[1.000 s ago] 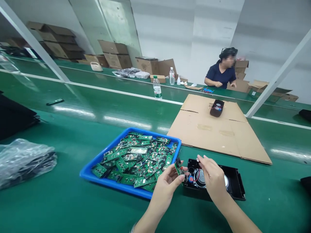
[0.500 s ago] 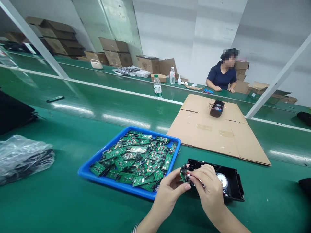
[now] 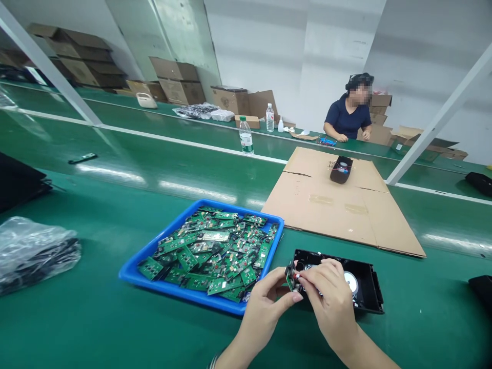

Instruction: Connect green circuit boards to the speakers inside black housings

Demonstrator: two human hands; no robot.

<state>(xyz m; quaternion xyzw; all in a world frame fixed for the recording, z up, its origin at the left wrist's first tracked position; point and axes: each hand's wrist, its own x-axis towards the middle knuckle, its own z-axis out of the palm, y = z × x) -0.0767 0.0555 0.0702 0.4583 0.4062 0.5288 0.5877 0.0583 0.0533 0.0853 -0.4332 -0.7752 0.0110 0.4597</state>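
Circuit board (image 3: 289,280) between left fingers (image 3: 273,278)

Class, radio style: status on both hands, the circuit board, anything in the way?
Left hand holding circuit board. Right hand close against it, grip unclear. In the way: right hand, partly hiding black housing.

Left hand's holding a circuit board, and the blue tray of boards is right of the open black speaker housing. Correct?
Not quite: in the head view, the blue tray of boards is left of the open black speaker housing. The left hand does hold a circuit board.
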